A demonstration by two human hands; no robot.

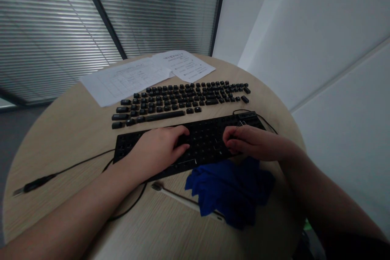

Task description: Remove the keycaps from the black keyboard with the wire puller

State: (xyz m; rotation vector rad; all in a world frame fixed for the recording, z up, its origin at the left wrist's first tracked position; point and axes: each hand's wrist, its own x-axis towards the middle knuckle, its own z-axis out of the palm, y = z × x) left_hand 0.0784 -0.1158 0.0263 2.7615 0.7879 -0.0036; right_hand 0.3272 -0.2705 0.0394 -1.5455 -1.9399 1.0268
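A black keyboard base [201, 140] with its keycaps off lies across the table. My left hand [161, 144] rests over its left-middle part, thumb and forefinger apart with nothing between them. Over the right part is my right hand [248, 140], its fingers curled together; whatever they hold, if anything, is too small to make out. Loose black keycaps [173, 101] are laid out in rows beyond the base. A blue cloth [228, 187] is bunched just below the base, partly covering a white brush [179, 198] with dark bristles.
Printed sheets [128, 77] lie at the table's far edge. A black cable with a USB plug [35, 185] stretches to the left, and another loop of cable runs below my left wrist. The round wooden table [61, 138] stands beside blinds and a white wall.
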